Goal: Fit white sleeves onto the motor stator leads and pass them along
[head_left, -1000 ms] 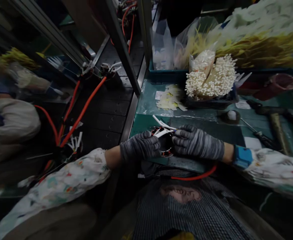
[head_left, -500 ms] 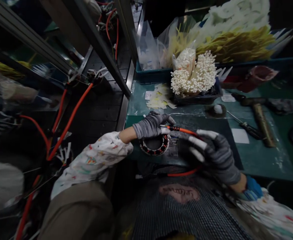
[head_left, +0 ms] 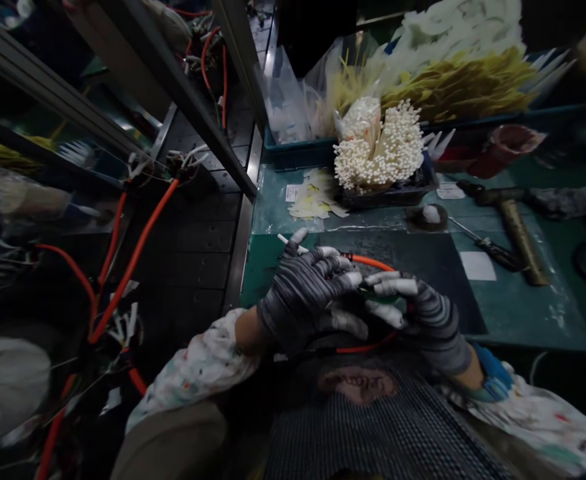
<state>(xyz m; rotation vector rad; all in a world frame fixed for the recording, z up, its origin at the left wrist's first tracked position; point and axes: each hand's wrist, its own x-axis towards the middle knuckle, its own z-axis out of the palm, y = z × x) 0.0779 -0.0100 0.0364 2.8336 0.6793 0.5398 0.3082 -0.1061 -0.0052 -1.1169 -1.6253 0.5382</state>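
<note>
In the head view there are two hands in grey striped gloves with white fingertips. The left hand (head_left: 305, 290) lies over an orange cable (head_left: 367, 261), with its grip spread and curved, and one thin white piece (head_left: 290, 241) sticks out beyond its fingers. The right hand (head_left: 430, 317) is just beside it, with its grip also spread, and its white fingertips (head_left: 395, 287) almost touch the left fingers. I cannot tell if either hand pinches the cable. The cable lies between both hands, above a green desk (head_left: 273, 267), and a lower orange curve (head_left: 367, 347) shows below them. On the desk are one hammer (head_left: 515, 233) with a long brass-coloured handle, one screwdriver (head_left: 487, 250) with a thin steel shaft, one square white paper (head_left: 477, 265), and one dense bundle of white-tipped rods (head_left: 377, 147).
</note>
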